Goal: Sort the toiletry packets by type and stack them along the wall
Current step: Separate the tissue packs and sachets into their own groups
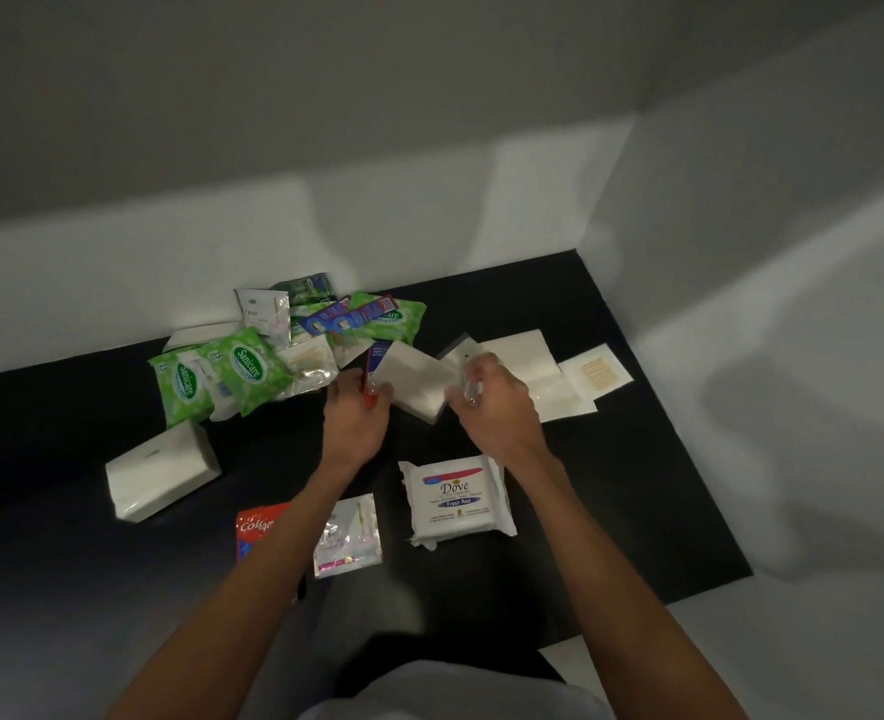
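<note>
Left hand (359,415) grips a red packet (367,389), right hand (497,402) apparently a clear packet (470,387); the heap (252,363) on the counter (637,485) lies unsorted, nothing stacked yet.

Single head-worn view, steeply downward, close over black table (637,485)

The table (611,459) is black, smooth and matt. The green wipe packs (245,368) are glossy plastic film, as is the clear sachet (348,537) near the front edge. The white tissue pack (161,472) looks soft and dull.
</note>
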Demonstrator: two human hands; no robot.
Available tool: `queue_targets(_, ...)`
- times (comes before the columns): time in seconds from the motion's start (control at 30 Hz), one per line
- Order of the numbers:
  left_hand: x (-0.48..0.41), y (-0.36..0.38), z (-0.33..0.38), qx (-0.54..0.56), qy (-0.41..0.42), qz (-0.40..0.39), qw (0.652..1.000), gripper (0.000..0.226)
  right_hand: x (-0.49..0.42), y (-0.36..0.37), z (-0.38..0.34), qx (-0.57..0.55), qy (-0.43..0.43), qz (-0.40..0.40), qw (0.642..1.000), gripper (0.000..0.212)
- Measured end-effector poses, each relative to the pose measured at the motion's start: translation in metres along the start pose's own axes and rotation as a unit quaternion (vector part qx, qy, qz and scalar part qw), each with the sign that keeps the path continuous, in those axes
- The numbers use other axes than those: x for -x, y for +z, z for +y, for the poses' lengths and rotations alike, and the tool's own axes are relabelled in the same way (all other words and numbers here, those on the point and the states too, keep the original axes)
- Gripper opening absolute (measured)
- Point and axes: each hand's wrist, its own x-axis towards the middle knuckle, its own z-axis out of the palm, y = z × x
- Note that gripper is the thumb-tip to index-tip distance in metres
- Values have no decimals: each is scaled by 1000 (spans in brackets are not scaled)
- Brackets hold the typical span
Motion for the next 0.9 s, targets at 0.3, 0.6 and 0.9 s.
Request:
queue_targets(0.3, -51, 14, -1, -53, -30, -80, 995, 34, -66, 52, -5, 236, -111, -82, 962, 109)
queue_targets(0.6, -56, 11, -1, -55, -30, -84, 994, 27, -68, 71, 7, 266, -116, -69, 954, 107)
queue_targets(0.9, -41, -13, 35, 149, -6, -86, 985, 23, -48, 31, -7, 154, -113, 34, 981, 102)
